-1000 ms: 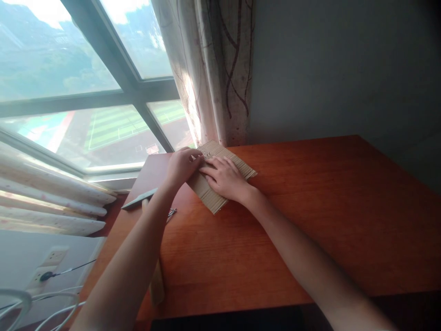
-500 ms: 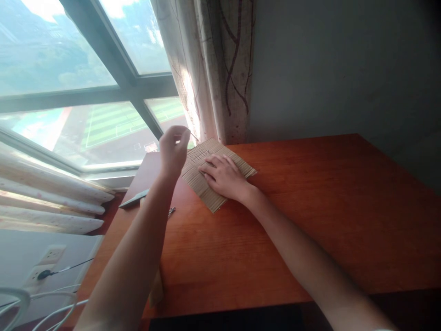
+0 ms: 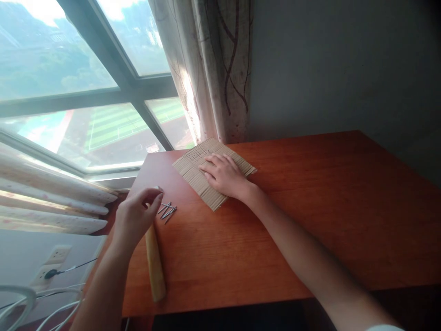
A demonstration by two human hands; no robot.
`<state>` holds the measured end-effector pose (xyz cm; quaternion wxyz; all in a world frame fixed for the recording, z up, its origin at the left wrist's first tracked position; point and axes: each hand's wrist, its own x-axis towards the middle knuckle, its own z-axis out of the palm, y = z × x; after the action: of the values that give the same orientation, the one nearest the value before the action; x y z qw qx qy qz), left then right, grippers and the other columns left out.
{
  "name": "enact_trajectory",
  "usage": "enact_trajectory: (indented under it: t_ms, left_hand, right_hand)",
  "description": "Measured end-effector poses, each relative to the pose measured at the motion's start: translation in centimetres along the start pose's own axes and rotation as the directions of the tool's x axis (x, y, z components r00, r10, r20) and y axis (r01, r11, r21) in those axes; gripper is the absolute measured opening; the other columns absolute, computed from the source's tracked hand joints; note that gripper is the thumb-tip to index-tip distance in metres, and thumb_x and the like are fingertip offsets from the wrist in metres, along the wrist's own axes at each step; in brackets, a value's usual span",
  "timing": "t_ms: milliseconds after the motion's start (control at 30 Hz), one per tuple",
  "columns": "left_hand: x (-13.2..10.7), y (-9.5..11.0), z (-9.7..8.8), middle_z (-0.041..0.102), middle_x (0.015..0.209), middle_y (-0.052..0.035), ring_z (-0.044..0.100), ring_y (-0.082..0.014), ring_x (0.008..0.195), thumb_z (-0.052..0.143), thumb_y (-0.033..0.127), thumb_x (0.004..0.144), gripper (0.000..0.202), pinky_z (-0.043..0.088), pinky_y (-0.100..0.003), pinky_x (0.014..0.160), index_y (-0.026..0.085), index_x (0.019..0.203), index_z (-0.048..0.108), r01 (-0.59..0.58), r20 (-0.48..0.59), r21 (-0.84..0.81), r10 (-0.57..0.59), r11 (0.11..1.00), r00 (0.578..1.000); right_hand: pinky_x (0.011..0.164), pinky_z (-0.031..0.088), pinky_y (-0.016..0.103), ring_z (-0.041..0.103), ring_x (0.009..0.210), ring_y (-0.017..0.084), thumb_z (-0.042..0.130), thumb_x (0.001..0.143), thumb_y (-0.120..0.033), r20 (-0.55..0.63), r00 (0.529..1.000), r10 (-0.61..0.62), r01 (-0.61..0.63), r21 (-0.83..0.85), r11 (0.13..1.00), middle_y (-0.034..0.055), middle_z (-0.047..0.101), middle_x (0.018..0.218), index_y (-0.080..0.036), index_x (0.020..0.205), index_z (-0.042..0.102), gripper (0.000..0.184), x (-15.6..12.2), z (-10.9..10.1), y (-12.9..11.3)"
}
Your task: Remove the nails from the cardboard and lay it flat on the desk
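My right hand [image 3: 223, 177] lies flat, fingers stretched out, on a square of corrugated cardboard [image 3: 191, 172] with a grid of small holes near its far corner. My left hand [image 3: 136, 214] hovers low at the table's left edge, fingers loosely curved and apart, with nothing seen in them. Its thumb and forefinger are right beside a small heap of several nails [image 3: 167, 210]. Under that hand lies a hammer; its wooden handle [image 3: 155, 266] points toward me and its head is hidden by the hand.
The cardboard, nails and hammer rest on a red-brown wooden table [image 3: 292, 230] set against a grey wall. A window and patterned curtain [image 3: 220, 69] stand behind it. White cables and a wall socket [image 3: 51, 264] lie low on the left.
My left hand lifted a nail off the cardboard, swung left and down, and now sits by the heap of nails over the hammer head. The right hand stayed on the cardboard.
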<state>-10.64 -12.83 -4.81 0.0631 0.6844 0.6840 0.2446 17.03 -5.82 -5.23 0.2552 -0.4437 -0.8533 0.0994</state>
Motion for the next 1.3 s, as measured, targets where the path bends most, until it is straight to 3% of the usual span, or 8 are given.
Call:
enact_trajectory:
  t_ms: [133, 233, 433, 933, 1300]
  left_hand:
    - [-1.7, -0.9, 0.4, 0.072, 0.088, -0.0032, 0.065, -0.0187, 0.075, 0.054, 0.044, 0.089, 0.027, 0.044, -0.028, 0.067, 0.023, 0.093, 0.07, -0.1, 0.105, 0.165, 0.083, 0.981, 0.991]
    - [-2.3, -0.7, 0.5, 0.073, 0.089, -0.0051, 0.066, -0.0206, 0.074, 0.05, 0.046, 0.091, 0.031, 0.043, -0.029, 0.065, 0.023, 0.098, 0.07, -0.088, 0.169, 0.248, 0.046, 0.965, 0.985]
    - [-2.5, -0.1, 0.6, 0.074, 0.093, -0.0082, 0.068, -0.0261, 0.075, 0.047, 0.045, 0.092, 0.033, 0.037, -0.031, 0.059, 0.026, 0.103, 0.072, -0.073, 0.189, 0.419, -0.008, 0.905, 0.982]
    - [-2.0, 1.1, 0.5, 0.074, 0.085, -0.0079, 0.068, -0.0283, 0.075, 0.049, 0.053, 0.09, 0.036, 0.036, -0.031, 0.058, 0.029, 0.102, 0.074, 0.012, 0.236, 0.42, -0.122, 0.908, 0.964]
    - [-2.1, 0.9, 0.8, 0.073, 0.078, -0.0072, 0.068, -0.0277, 0.071, 0.049, 0.056, 0.09, 0.038, 0.035, -0.03, 0.056, 0.029, 0.098, 0.075, 0.003, 0.217, 0.421, -0.104, 0.907, 0.971]
  right_hand:
    - [0.118, 0.025, 0.051, 0.041, 0.138, 0.026, 0.045, 0.099, -0.028, 0.0, 1.0, -0.002, 0.002, -0.002, 1.0, 0.0093, 0.054, 0.144, -0.025, 0.13, 0.064, 0.037, 0.0, 0.1, 0.0]
    - [0.118, 0.025, 0.051, 0.04, 0.138, 0.026, 0.046, 0.099, -0.028, -0.002, 1.0, -0.003, 0.003, -0.005, 1.0, 0.0092, 0.054, 0.144, -0.025, 0.129, 0.065, 0.036, 0.0, 0.0, 0.0]
    - [0.118, 0.025, 0.05, 0.041, 0.137, 0.025, 0.047, 0.098, -0.027, -0.005, 1.0, 0.0, 0.0, -0.003, 1.0, 0.0088, 0.054, 0.143, -0.025, 0.129, 0.065, 0.036, 0.0, -0.1, 0.0]
    - [0.118, 0.025, 0.051, 0.041, 0.138, 0.026, 0.046, 0.098, -0.027, -0.004, 1.0, 0.002, -0.002, -0.006, 1.0, 0.0092, 0.055, 0.143, -0.024, 0.128, 0.065, 0.036, 0.0, -0.1, -0.1]
    - [0.118, 0.025, 0.05, 0.041, 0.138, 0.026, 0.046, 0.098, -0.027, -0.002, 1.0, 0.004, -0.004, -0.001, 1.0, 0.0092, 0.055, 0.143, -0.024, 0.128, 0.066, 0.036, 0.0, -0.2, -0.1]
